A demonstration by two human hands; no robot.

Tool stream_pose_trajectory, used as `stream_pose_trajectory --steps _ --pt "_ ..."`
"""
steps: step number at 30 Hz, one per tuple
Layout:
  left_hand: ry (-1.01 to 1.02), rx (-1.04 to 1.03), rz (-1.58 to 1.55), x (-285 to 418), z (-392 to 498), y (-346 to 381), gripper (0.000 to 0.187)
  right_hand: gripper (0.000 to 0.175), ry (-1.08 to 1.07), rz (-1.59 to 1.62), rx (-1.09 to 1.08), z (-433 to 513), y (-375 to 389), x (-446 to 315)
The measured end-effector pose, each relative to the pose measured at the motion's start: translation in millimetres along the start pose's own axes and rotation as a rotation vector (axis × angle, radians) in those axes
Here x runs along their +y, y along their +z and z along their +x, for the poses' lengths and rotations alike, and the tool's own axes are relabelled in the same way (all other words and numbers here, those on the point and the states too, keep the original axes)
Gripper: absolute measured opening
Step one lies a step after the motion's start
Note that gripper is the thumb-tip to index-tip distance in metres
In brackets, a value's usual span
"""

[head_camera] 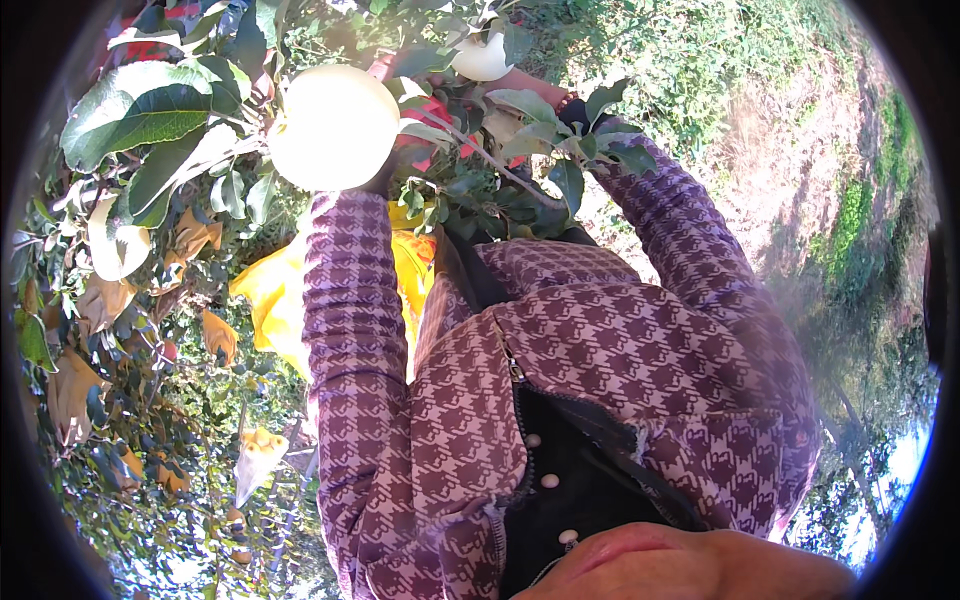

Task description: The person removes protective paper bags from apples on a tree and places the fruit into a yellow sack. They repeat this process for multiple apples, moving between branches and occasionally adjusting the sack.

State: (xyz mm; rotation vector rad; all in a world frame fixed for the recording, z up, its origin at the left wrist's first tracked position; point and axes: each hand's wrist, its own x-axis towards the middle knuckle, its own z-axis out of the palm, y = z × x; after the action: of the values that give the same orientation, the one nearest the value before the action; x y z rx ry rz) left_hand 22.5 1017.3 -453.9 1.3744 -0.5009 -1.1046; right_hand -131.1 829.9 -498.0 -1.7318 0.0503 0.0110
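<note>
A large pale apple (334, 127), washed out by sunlight, hangs close to the camera at upper left. It covers the end of my left sleeve (351, 285), so most of my left hand is hidden behind it. My right hand (529, 84) reaches in among leaves at the top, a beaded bracelet on its wrist. Its fingers are lost behind a second pale apple (481, 58) and foliage; whether they touch that apple I cannot tell. A thin apple branch (487, 154) slants between my two arms.
Broad leaves (150, 112) crowd the upper left. Another pale apple (120, 240) hangs there, near brown paper fruit bags (75, 390). Something yellow, like cloth or a bag (277, 292), shows behind my left arm. Red material (431, 127) peeks through the leaves. Grassy ground (757, 150) lies right.
</note>
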Motion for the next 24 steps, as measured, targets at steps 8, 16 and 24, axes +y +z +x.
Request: stream_pose_trajectory --steps 8,16,24 --pt "-0.016 0.071 0.59 14 5 0 0.015 0.03 0.019 0.008 0.054 -4 0 -10" --pt "-0.026 0.149 0.761 28 -4 -1 0.016 0.024 0.494 -0.204 0.125 -43 -70 1" --pt "0.004 0.284 0.825 40 -23 -3 0.019 0.026 0.524 -0.364 0.149 -150 -95 82"
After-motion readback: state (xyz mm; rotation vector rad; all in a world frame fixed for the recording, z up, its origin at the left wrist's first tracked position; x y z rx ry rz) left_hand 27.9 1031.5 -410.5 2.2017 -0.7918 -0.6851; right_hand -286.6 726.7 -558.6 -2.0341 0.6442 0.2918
